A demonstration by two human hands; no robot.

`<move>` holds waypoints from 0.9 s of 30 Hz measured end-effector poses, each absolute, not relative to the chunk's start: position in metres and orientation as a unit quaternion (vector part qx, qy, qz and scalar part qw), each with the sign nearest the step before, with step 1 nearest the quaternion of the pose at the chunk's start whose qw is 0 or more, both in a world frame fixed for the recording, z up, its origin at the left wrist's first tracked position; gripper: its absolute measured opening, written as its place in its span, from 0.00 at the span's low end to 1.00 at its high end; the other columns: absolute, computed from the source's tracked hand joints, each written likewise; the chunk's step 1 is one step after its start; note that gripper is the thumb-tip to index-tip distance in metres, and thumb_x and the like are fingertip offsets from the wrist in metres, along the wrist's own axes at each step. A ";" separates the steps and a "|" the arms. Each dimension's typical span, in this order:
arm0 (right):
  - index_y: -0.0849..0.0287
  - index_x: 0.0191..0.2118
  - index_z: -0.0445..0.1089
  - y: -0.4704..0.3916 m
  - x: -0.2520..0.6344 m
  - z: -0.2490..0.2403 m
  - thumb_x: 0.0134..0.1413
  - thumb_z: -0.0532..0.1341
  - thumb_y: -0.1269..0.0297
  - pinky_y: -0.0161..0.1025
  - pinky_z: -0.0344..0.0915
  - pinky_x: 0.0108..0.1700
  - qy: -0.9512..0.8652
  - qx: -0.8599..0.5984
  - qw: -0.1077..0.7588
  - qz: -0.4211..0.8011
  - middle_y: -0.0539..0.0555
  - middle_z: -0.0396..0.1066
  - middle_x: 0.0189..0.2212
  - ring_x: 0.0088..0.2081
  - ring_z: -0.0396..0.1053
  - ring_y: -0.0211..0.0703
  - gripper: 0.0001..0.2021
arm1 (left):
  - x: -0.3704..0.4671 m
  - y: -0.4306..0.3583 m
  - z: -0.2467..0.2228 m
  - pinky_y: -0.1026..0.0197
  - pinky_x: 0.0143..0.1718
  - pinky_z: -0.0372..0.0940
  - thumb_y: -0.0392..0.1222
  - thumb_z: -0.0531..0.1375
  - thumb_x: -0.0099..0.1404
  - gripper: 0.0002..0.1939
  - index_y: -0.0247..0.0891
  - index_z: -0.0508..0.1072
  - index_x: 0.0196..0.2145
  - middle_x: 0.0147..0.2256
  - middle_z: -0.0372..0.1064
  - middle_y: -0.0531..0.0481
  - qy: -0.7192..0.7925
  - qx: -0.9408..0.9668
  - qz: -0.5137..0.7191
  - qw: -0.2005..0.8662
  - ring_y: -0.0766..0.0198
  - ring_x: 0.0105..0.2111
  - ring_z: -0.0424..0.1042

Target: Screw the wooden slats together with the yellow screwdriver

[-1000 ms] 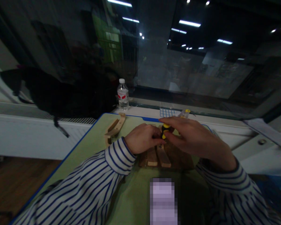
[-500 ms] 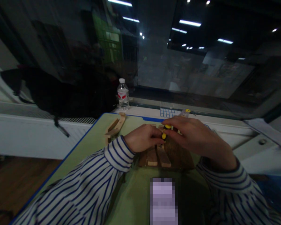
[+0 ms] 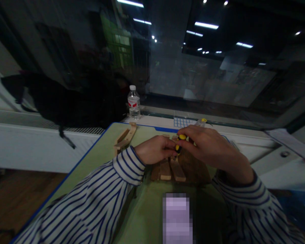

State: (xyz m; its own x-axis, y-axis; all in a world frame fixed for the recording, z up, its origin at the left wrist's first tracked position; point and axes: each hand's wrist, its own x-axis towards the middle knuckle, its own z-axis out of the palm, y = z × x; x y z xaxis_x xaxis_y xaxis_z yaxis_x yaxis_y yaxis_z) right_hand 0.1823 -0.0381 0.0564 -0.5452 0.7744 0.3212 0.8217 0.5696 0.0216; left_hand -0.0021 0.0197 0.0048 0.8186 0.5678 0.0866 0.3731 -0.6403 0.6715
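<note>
A person's right hand [image 3: 208,147] grips a yellow-and-black screwdriver [image 3: 179,142], held upright over a slatted wood piece [image 3: 179,169] on the green mat [image 3: 101,152]. The left hand [image 3: 155,149], just beside it, pinches the tool low near its tip. The work appears midway: slats are joined beneath the hands, while a loose wood part [image 3: 124,138] lies well left of them, unattached.

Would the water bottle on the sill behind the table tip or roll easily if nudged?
The water bottle stands upright, tall and narrow, so a nudge near its cap would probably tip it. Its round body would likely roll once down. It looks like thin clear plastic, so probably light; its fill level is unclear.
</note>
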 end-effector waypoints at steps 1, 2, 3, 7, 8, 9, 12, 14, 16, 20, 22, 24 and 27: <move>0.59 0.46 0.67 -0.038 0.182 0.056 0.61 0.53 0.56 0.43 0.62 0.42 -0.874 -0.456 0.141 -0.086 0.58 0.72 0.41 0.43 0.69 0.48 0.15 | -0.002 0.020 0.004 0.67 0.31 0.58 0.44 0.57 0.62 0.12 0.34 0.76 0.36 0.29 0.72 0.53 0.265 0.895 0.149 0.328 0.66 0.29 0.67; 0.59 0.46 0.68 -0.038 0.183 0.056 0.61 0.53 0.56 0.43 0.62 0.42 -0.874 -0.458 0.141 -0.087 0.58 0.72 0.41 0.43 0.69 0.48 0.15 | -0.001 0.020 0.004 0.67 0.31 0.57 0.46 0.57 0.61 0.12 0.34 0.76 0.35 0.28 0.71 0.53 0.270 0.895 0.153 0.320 0.67 0.29 0.67; 0.59 0.46 0.68 -0.038 0.183 0.056 0.61 0.53 0.57 0.43 0.62 0.42 -0.873 -0.459 0.140 -0.087 0.58 0.72 0.41 0.43 0.69 0.48 0.14 | -0.001 0.019 0.004 0.67 0.30 0.57 0.47 0.58 0.60 0.13 0.34 0.76 0.34 0.28 0.71 0.53 0.279 0.895 0.160 0.310 0.67 0.28 0.67; 0.60 0.47 0.68 -0.040 0.182 0.058 0.61 0.53 0.57 0.45 0.63 0.44 -0.868 -0.472 0.132 -0.081 0.58 0.73 0.41 0.42 0.70 0.48 0.15 | 0.002 0.016 0.003 0.66 0.29 0.57 0.50 0.60 0.58 0.14 0.36 0.76 0.33 0.28 0.72 0.52 0.317 0.893 0.179 0.263 0.66 0.28 0.67; 0.60 0.49 0.67 -0.041 0.181 0.058 0.61 0.53 0.56 0.46 0.64 0.45 -0.867 -0.473 0.136 -0.078 0.58 0.72 0.43 0.43 0.70 0.49 0.17 | 0.002 0.015 0.003 0.66 0.29 0.57 0.49 0.60 0.59 0.14 0.36 0.76 0.34 0.28 0.72 0.52 0.321 0.894 0.181 0.257 0.66 0.28 0.67; 0.60 0.51 0.66 -0.041 0.181 0.059 0.61 0.53 0.55 0.47 0.64 0.46 -0.868 -0.470 0.144 -0.073 0.58 0.72 0.45 0.44 0.70 0.49 0.18 | 0.003 0.014 0.003 0.66 0.30 0.57 0.49 0.60 0.59 0.13 0.36 0.76 0.34 0.28 0.73 0.51 0.322 0.894 0.182 0.253 0.65 0.28 0.67; 0.60 0.57 0.61 -0.043 0.181 0.060 0.60 0.53 0.56 0.47 0.64 0.49 -0.878 -0.444 0.176 -0.046 0.59 0.68 0.52 0.47 0.69 0.47 0.22 | 0.002 0.015 0.001 0.66 0.30 0.57 0.48 0.59 0.60 0.13 0.36 0.77 0.33 0.29 0.73 0.51 0.316 0.896 0.184 0.252 0.65 0.29 0.68; 0.59 0.58 0.60 -0.043 0.181 0.060 0.60 0.53 0.61 0.45 0.64 0.50 -0.885 -0.427 0.184 -0.023 0.58 0.67 0.53 0.49 0.68 0.45 0.21 | 0.002 0.016 0.000 0.66 0.29 0.57 0.47 0.60 0.59 0.12 0.35 0.77 0.32 0.28 0.73 0.51 0.313 0.895 0.185 0.258 0.66 0.28 0.67; 0.57 0.55 0.63 -0.043 0.182 0.061 0.60 0.53 0.66 0.45 0.64 0.51 -0.890 -0.418 0.180 -0.011 0.56 0.68 0.52 0.50 0.67 0.44 0.18 | 0.002 0.017 0.000 0.67 0.28 0.55 0.47 0.60 0.59 0.12 0.35 0.76 0.31 0.25 0.71 0.52 0.313 0.893 0.187 0.264 0.67 0.26 0.66; 0.57 0.49 0.68 -0.041 0.182 0.060 0.60 0.52 0.68 0.46 0.65 0.49 -0.893 -0.414 0.174 -0.019 0.55 0.71 0.48 0.48 0.68 0.45 0.14 | 0.003 0.018 0.001 0.67 0.25 0.53 0.45 0.61 0.58 0.10 0.34 0.74 0.26 0.22 0.68 0.54 0.308 0.892 0.190 0.270 0.69 0.23 0.63; 0.57 0.49 0.68 -0.040 0.182 0.059 0.60 0.52 0.68 0.46 0.64 0.49 -0.890 -0.420 0.173 -0.028 0.55 0.71 0.47 0.48 0.68 0.45 0.14 | 0.003 0.018 0.001 0.67 0.25 0.53 0.44 0.60 0.59 0.10 0.34 0.74 0.26 0.21 0.66 0.55 0.304 0.892 0.186 0.276 0.70 0.23 0.62; 0.58 0.49 0.68 -0.040 0.182 0.059 0.61 0.52 0.67 0.46 0.63 0.50 -0.886 -0.431 0.168 -0.035 0.55 0.71 0.47 0.47 0.68 0.46 0.13 | 0.003 0.017 0.001 0.67 0.26 0.53 0.43 0.59 0.60 0.10 0.34 0.74 0.26 0.21 0.66 0.55 0.299 0.893 0.178 0.284 0.69 0.24 0.62; 0.59 0.49 0.68 -0.039 0.182 0.058 0.61 0.52 0.65 0.46 0.62 0.51 -0.880 -0.445 0.158 -0.043 0.55 0.71 0.46 0.47 0.68 0.46 0.13 | 0.002 0.017 0.001 0.67 0.27 0.54 0.42 0.58 0.61 0.10 0.33 0.75 0.29 0.23 0.67 0.54 0.291 0.895 0.170 0.293 0.68 0.25 0.63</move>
State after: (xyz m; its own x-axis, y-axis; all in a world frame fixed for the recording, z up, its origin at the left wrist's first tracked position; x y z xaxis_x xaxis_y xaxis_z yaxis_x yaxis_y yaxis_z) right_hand 0.1815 -0.0390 0.0583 -0.5542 0.7698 0.3167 0.7968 0.6007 -0.0657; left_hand 0.0024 0.0173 0.0014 0.7729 0.6202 0.1341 0.4207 -0.6592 0.6233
